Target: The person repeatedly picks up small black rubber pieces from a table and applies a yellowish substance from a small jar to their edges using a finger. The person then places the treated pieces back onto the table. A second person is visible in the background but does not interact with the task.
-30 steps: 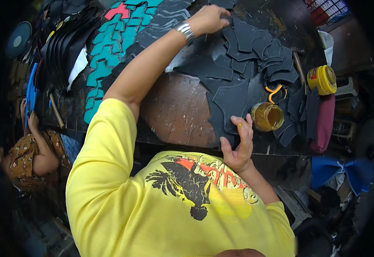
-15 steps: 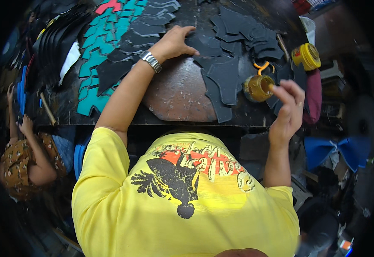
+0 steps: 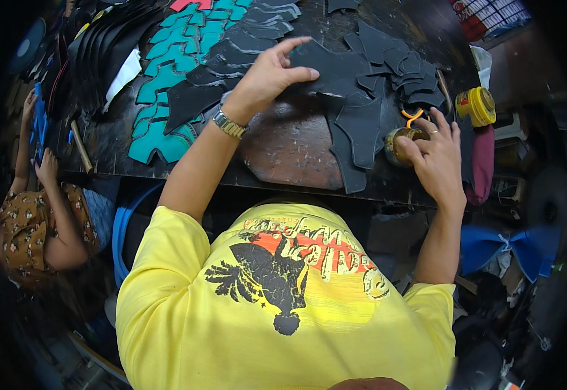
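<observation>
My left hand [image 3: 272, 77] reaches over the bench with its thumb and index finger at the edge of a flat black cut-out piece [image 3: 339, 70], which it grips. Under that lies a worn reddish-brown board [image 3: 290, 153]. My right hand [image 3: 436, 153] is at the mouth of a small glue-stained jar [image 3: 395, 148], thumb by the rim and the outer fingers raised. What its thumb and index finger hold is hidden. More black cut-outs [image 3: 361, 133] overlap beside the board.
Rows of green cut-outs [image 3: 157, 146] and black ones fill the bench's left side. A yellow tub [image 3: 476, 106] stands at the right edge near a maroon cloth [image 3: 483, 162]. A wooden-handled tool [image 3: 80, 146] lies at left, where another person [image 3: 49, 221] works.
My left hand now grips a black piece, which has shifted over the board's far end. My right hand has lowered onto the jar. The whole view has shifted slightly.
</observation>
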The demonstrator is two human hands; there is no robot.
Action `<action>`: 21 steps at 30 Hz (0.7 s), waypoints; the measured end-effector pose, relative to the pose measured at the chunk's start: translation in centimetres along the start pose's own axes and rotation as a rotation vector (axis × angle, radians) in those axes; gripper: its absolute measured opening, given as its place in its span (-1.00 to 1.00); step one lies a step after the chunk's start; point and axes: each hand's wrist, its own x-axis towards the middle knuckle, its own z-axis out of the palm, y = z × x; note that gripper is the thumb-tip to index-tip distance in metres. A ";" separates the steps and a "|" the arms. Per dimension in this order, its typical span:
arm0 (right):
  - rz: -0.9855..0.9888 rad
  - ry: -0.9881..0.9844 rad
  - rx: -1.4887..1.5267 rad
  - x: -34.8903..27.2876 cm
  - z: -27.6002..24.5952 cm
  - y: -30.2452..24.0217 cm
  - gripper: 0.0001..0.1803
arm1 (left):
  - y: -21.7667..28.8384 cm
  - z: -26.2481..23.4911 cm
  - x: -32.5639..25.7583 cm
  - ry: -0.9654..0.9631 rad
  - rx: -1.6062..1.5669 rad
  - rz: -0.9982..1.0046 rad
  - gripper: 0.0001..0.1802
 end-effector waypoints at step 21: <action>0.109 0.581 0.556 -6.4 -2.3 -6.3 -0.54 | 1.1 3.5 -5.5 -0.360 -0.088 -0.030 -0.29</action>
